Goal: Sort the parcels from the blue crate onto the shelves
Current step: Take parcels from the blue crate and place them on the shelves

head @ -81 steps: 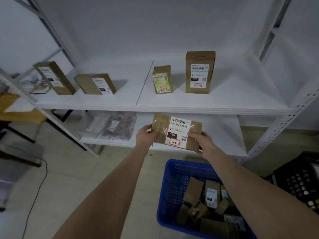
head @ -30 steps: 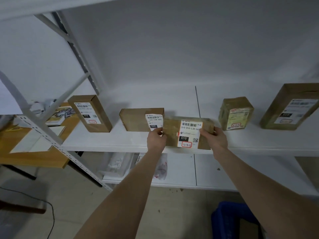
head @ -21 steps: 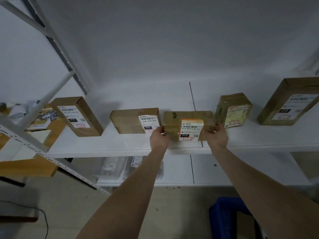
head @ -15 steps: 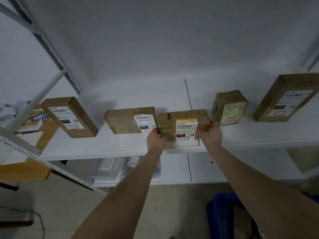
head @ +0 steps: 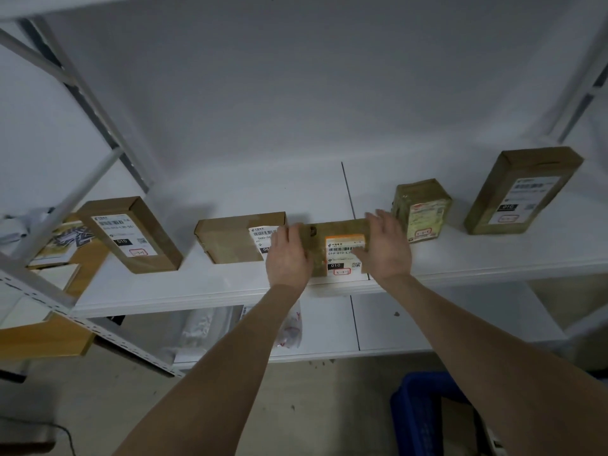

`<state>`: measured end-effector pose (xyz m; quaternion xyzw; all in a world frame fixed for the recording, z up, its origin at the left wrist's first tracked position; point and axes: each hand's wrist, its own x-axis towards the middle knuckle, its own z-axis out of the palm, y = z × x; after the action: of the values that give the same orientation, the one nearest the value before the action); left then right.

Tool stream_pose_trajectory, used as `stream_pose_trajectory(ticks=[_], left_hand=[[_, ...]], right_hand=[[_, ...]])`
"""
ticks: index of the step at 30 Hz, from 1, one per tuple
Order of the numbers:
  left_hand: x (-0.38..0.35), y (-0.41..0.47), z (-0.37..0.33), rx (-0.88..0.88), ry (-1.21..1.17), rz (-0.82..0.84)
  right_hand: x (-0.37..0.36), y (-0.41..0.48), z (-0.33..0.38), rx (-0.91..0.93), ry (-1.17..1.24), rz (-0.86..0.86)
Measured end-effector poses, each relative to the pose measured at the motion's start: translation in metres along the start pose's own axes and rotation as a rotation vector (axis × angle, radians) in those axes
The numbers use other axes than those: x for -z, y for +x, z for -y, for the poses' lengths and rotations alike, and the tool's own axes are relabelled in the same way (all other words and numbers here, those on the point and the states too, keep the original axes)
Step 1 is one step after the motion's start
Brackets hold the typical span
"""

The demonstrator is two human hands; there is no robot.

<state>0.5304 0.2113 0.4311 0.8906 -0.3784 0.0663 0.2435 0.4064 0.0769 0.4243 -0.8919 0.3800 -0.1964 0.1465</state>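
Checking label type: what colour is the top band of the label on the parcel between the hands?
Orange band on the brown cardboard parcel, head view.

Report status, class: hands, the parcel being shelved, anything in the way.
Right hand open beside parcel. Left hand at its left end, grip unclear. Parcel on upper shelf between brown box and taped packet. Nothing blocking.

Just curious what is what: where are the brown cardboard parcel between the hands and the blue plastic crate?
Brown cardboard parcel between the hands [head: 340, 255]: head view, on its white shipping label.
Blue plastic crate [head: 416, 419]: head view, on its left wall, bottom right.
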Motion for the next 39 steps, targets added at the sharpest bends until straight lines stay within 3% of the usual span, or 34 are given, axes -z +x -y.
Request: stream_pose_trajectory(ticks=[3,7,22,39], left_hand=[[-0.002,0.003,-0.013,-0.278,0.107,0.131],[-0.026,-0.004,-0.018,-0.260,0.289,0.338],[-0.036,0.037,-0.010,-0.276,0.293,0.378],[-0.040,0.069,-0.007,-0.283,0.294,0.409]], right_hand=[[-0.005,0.002,0.014,0.240,-0.177,0.126],[-0.016,0.000,0.018,0.250,-0.204,0.163],[-0.039,0.036,0.020,0.194,-0.193,0.115],[-0.039,0.065,0.024,0.169,-0.162,0.204]])
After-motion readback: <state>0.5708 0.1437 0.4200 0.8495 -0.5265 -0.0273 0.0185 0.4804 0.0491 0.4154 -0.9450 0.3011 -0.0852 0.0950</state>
